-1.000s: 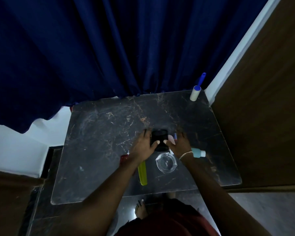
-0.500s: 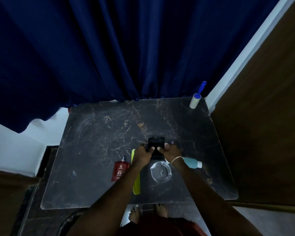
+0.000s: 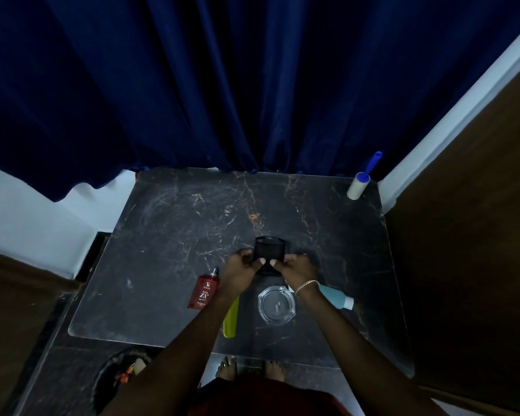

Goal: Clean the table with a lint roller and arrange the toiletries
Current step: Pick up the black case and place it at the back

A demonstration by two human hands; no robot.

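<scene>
A black mesh cup stands upright near the middle of the dark marble table. My left hand and my right hand both grip its lower part, thumbs on its near side. A red perfume bottle lies flat left of my left wrist. A yellow-green tube lies partly under my left forearm. A teal bottle with a white cap lies to the right, partly hidden by my right wrist. The lint roller, white roll with blue handle, rests at the far right corner.
A clear glass ashtray sits between my forearms near the front edge. A dark blue curtain hangs behind the table. A brown wooden panel borders the right side. A round bin stands on the floor at the lower left.
Both hands closed in on the black mesh cup and now hold it from both sides. My left hand moved off the red bottle, which is now uncovered. The camera view shifted downward slightly.
</scene>
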